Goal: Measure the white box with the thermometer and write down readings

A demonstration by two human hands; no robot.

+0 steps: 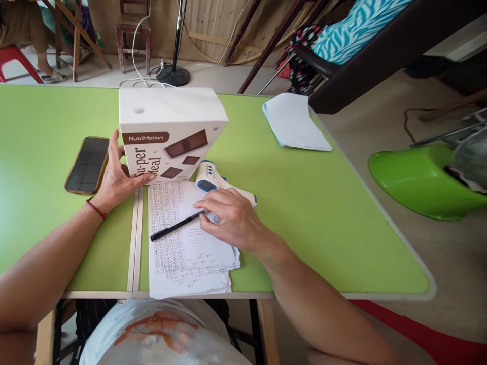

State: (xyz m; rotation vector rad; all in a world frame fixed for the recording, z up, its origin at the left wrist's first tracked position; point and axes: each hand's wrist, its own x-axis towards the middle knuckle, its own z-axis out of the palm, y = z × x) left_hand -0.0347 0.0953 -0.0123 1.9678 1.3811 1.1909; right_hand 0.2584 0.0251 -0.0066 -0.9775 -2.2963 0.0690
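My left hand (117,176) grips the lower left corner of a white box (167,109) printed "NutriMotion", thumb on its front and fingers behind its side. The box stands upright on the green table. Between the thumb and fingers of my right hand (233,217) is one end of a black pen (177,225), which lies slanted over handwritten papers (167,258). Just beyond that hand, a white and blue infrared thermometer (208,176) lies on its side, partly hidden by my fingers. To the left of my left hand rests a smartphone (87,165), its screen dark.
A folded white paper (294,121) lies at the far right of the green table (323,218). Past the right edge is a bright green bin (414,182). A seated person (353,33) and a black stand base (173,76) are beyond the far edge.
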